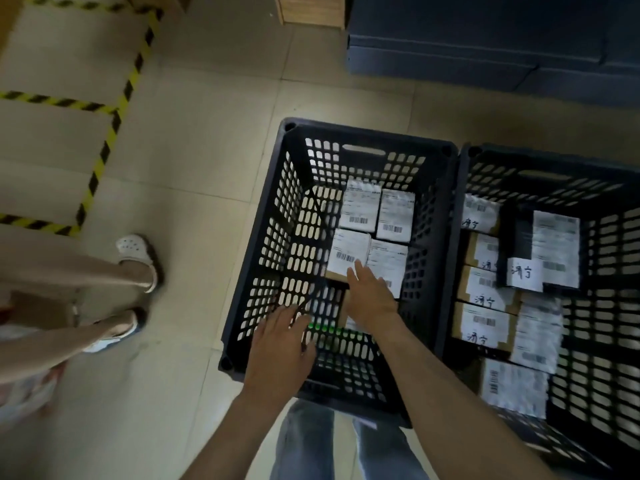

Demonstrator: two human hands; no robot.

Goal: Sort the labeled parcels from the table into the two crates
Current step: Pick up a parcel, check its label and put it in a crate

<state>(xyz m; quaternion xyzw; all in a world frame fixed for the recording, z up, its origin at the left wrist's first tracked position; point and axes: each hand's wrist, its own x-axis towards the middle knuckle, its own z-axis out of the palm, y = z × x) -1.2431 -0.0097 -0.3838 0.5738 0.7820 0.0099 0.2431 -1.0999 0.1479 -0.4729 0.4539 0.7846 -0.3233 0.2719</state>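
Observation:
Two black perforated crates stand side by side on the floor. The left crate (266, 216) holds several white-labelled parcels (360, 209) along its right side. The right crate (460, 188) holds several parcels (485, 289) with handwritten labels, a dark box (519, 233) on top. My right hand (372, 299) reaches into the left crate, fingers straight, over the parcels, partly covering a brown parcel (343, 310) underneath. My left hand (280, 344) hovers flat over the crate's near left part, holding nothing.
Another person's legs and shoes (135, 258) are at the left on the tiled floor. Yellow-black tape (104, 157) marks the floor at the left. A dark grey block (485, 46) and a wooden box (311, 10) stand at the back. My own legs (311, 445) are right behind the left crate.

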